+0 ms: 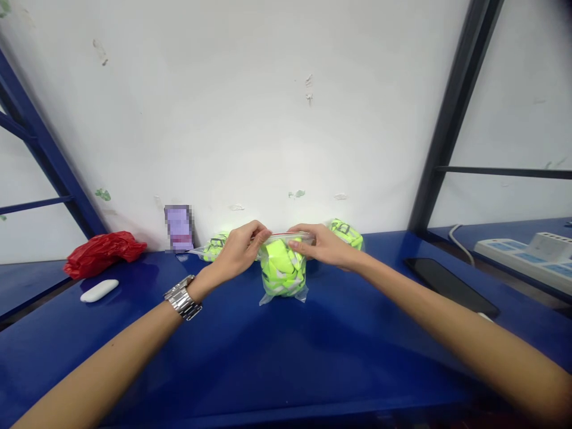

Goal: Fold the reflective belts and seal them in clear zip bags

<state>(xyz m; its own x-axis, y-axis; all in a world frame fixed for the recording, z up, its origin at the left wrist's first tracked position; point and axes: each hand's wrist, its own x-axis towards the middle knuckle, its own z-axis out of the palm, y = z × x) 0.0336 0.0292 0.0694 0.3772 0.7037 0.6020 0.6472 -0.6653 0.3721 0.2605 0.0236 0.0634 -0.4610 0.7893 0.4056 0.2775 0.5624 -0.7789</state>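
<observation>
A clear zip-lock bag (pixel 284 271) stands upright on the blue table, packed with folded neon-yellow fabric that has pale grey bands. Along its top edge runs a red zip line. My left hand (pixel 245 245) pinches the upper left corner of the bag between thumb and fingers; a metal-band watch is on that wrist. At the upper right corner, my right hand (pixel 322 243) grips the bag's rim, thumb at the front and fingers behind. Two similar neon-yellow packets lie behind, one packet (pixel 216 245) left of the bag and another packet (pixel 347 233) on the right, each partly hidden.
A red plastic bag (pixel 103 253) and a white oval case (pixel 99 291) lie at the left. A phone (pixel 179 228) leans on the wall. To the right are a dark flat device (pixel 451 287) and a white power strip (pixel 527 256). Metal posts flank the blue table (pixel 277 363).
</observation>
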